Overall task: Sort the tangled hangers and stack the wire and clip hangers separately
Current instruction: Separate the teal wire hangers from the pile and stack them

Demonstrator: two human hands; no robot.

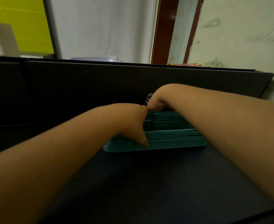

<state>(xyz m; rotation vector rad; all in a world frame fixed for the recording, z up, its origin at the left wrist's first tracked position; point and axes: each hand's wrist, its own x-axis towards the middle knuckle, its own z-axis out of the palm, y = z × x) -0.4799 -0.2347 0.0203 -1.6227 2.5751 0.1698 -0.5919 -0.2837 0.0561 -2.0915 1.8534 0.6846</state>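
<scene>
A stack of several teal hangers [173, 139] lies flat on the dark table [149, 183], their silver hooks [149, 97] bunched at the far side. My left hand [133, 122] grips the stack's left part, thumb down over its near edge and fingers hidden behind. My right hand [160, 101] reaches over the stack's far side by the hooks; its fingers curl down out of sight behind the stack, so what they hold cannot be made out. Both hands touch each other above the stack.
A dark upright board [84, 81] stands right behind the hangers along the table's far edge. Beyond it are a white curtain [100, 26], a red-brown door frame [163, 29] and a white ribbed object [2, 39] at the far left.
</scene>
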